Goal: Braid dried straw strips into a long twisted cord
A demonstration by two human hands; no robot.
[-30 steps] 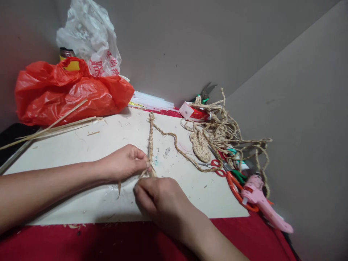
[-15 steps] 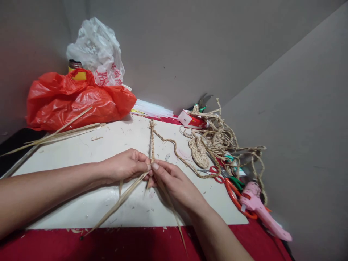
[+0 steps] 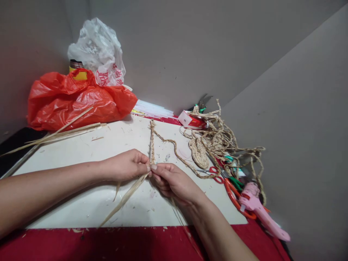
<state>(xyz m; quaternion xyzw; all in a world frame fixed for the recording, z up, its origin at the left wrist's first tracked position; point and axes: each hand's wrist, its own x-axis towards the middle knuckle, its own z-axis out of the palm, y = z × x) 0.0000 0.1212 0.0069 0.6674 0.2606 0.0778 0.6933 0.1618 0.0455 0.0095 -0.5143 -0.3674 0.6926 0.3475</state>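
Note:
A straw braid [image 3: 152, 145] runs down the middle of the white board [image 3: 67, 203], its frayed top end lying flat. At its lower end, my left hand [image 3: 133, 165] pinches straw strands between thumb and fingers. Tip to tip with it, my right hand [image 3: 171, 181] is also closed on strands. Loose straw strands [image 3: 123, 201] trail down left from my left hand, and thin ones hang below my right hand. A long twisted cord [image 3: 175, 148] curves right from the braid's top.
Left: a red plastic bag [image 3: 78, 101], a white bag [image 3: 98, 47] and straw strips [image 3: 67, 134]. Right: a coiled braid piece [image 3: 199, 154], tangled cord [image 3: 217, 134], red scissors [image 3: 216, 174], orange-handled scissors [image 3: 233, 197] and a pink glue gun [image 3: 254, 203].
The strands below the hands have shifted; those at the left end higher, and the piece hanging between the hands is no longer visible. My right hand has turned slightly, its fingers curled more.

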